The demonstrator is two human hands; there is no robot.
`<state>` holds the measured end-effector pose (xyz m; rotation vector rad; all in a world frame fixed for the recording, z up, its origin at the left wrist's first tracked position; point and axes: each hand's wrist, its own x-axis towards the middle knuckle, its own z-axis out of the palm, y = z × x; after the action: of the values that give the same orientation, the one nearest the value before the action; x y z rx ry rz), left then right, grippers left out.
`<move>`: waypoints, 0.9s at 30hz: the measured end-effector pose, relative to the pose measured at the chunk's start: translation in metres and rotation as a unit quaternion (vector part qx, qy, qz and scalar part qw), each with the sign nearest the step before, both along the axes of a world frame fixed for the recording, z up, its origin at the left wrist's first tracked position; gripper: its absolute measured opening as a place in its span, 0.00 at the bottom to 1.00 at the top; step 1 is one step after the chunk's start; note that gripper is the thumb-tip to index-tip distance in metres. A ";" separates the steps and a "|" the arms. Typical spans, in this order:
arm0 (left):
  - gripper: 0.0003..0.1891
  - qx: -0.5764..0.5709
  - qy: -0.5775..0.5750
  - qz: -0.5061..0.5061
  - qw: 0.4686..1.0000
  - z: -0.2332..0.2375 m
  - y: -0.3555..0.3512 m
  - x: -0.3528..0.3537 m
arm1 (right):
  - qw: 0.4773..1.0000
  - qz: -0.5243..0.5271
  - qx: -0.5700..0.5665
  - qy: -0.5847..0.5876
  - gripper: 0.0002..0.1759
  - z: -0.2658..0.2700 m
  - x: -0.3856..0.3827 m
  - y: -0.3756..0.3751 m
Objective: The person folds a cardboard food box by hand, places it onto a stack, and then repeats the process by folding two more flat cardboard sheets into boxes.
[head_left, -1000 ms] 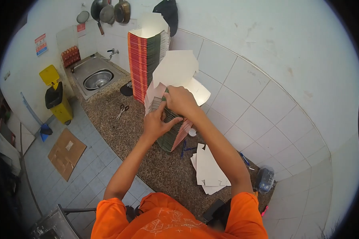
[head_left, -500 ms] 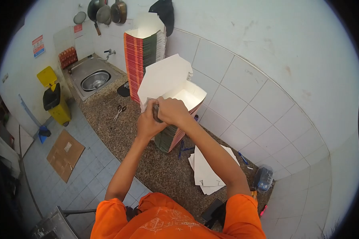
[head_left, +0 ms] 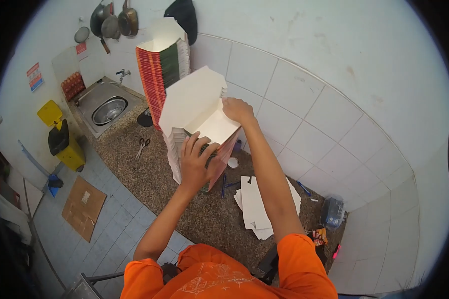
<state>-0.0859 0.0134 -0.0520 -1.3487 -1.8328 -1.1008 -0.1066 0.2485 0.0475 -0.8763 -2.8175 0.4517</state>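
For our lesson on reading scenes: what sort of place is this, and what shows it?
Probably a small kitchen, also used for packaging work: a steel sink set in the counter, hanging pans, and tall stacks of nested cartons.

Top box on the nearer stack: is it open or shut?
Open. The top box has its white lid raised, and its white inside shows between the left hand and the right hand.

We reach both arms (head_left: 272, 172) forward, our left hand (head_left: 194, 164) nearer with fingers (head_left: 190, 143) spread, our right hand (head_left: 238, 110) farther out and curled.
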 end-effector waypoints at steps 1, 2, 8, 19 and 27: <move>0.21 -0.006 -0.002 -0.008 1.000 -0.002 0.000 0.001 | 1.000 0.020 0.003 0.002 0.34 0.003 0.004 -0.004; 0.20 -0.002 0.003 0.002 1.000 -0.002 0.000 0.001 | 0.999 0.039 0.005 0.006 0.34 0.000 0.006 -0.003; 0.21 -0.018 0.010 0.012 1.000 -0.001 -0.002 0.004 | 0.859 0.043 -0.154 0.486 0.28 -0.038 0.020 0.019; 0.28 -0.029 -0.017 -0.013 0.999 -0.002 -0.006 0.009 | 0.958 -0.158 -0.150 -0.185 0.60 -0.376 0.263 -0.049; 0.11 0.065 -0.168 -0.184 0.966 -0.029 -0.011 0.085 | 0.978 -0.131 -0.049 0.154 0.11 -0.328 0.337 -0.027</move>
<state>-0.0007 0.0022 -0.0809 -1.5370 -1.7356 -1.7032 0.2306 0.2212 -0.2805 -1.0741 -2.3770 0.6298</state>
